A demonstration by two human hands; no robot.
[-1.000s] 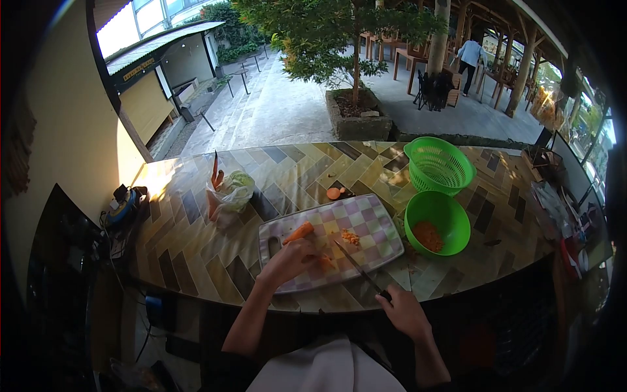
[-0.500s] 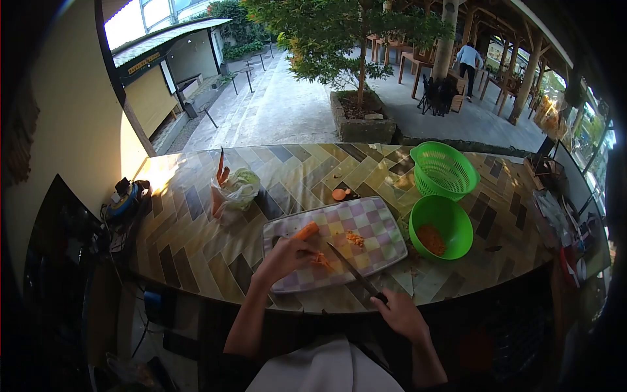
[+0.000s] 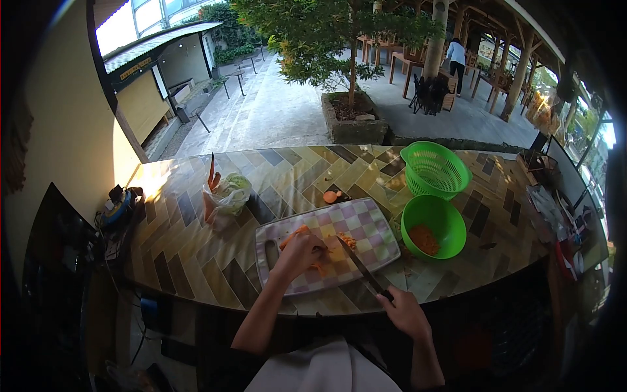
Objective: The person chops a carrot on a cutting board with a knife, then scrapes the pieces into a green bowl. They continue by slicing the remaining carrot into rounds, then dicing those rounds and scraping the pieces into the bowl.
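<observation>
My right hand (image 3: 405, 313) is closed around the dark handle of a knife (image 3: 358, 262), its blade angled over the checkered cutting board (image 3: 372, 225). My left hand (image 3: 302, 253) is over the board's left half, fingers bent together; anything inside them is hidden. A carrot piece (image 3: 295, 235) shows just behind that hand, partly covered by it. Some thin carrot strips (image 3: 317, 267) lie below the fingers. Close to the knife tip is a small heap of chopped carrot (image 3: 346, 241).
Right of the board stands a green bowl (image 3: 450, 228) with orange bits inside, and behind it a green colander (image 3: 436, 171). A plastic bag (image 3: 232, 194) with carrots sits at left. Carrot ends (image 3: 332, 196) lie behind the board. A person (image 3: 456, 59) bends over far back.
My left hand has moved right and slightly up, now covering part of the carrot piece. The knife tip has come nearer the chopped heap. The whole view has shifted slightly.
</observation>
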